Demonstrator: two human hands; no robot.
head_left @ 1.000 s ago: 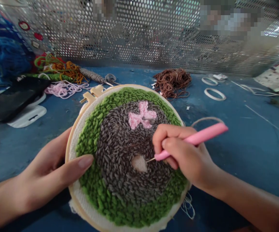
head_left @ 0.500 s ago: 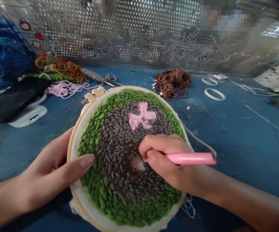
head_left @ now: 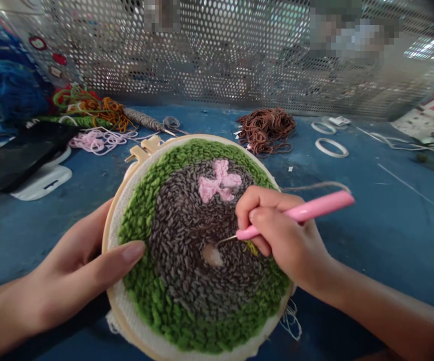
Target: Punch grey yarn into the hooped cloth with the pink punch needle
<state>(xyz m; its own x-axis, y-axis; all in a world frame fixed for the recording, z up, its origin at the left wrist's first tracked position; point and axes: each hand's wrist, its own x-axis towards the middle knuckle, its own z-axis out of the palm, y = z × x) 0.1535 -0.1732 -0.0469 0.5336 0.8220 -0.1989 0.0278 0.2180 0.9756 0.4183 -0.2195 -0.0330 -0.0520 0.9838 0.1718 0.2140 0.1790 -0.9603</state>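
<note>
My left hand [head_left: 89, 260] grips the left side of a round embroidery hoop [head_left: 109, 240], thumb on the front, other fingers behind. Its cloth carries a green looped border [head_left: 138, 215], a dark grey middle [head_left: 179, 220] and a pink bow-like shape [head_left: 219, 183]. Near the centre lies a small bare patch [head_left: 213, 254]. My right hand [head_left: 277, 225] is closed round a pink punch needle [head_left: 322, 206], whose thin metal tip meets the stitches at the patch's upper right edge. Grey yarn trails from the handle's rear end. A bit of yellow yarn [head_left: 252, 247] shows under my right fingers.
On the blue table [head_left: 371, 230] lie brown yarn [head_left: 267, 128], white rings [head_left: 332, 147], a black phone [head_left: 25, 153], pink yarn [head_left: 98, 140] and a wound grey yarn bundle [head_left: 142, 118]. Blue yarn [head_left: 6, 95] is at the far left. A perforated metal panel [head_left: 202, 60] stands behind.
My right hand has moved right and slightly up, and the pink handle's rear end has tilted upward. The needle's metal shaft and the yellow yarn now show. My left hand keeps its grip.
</note>
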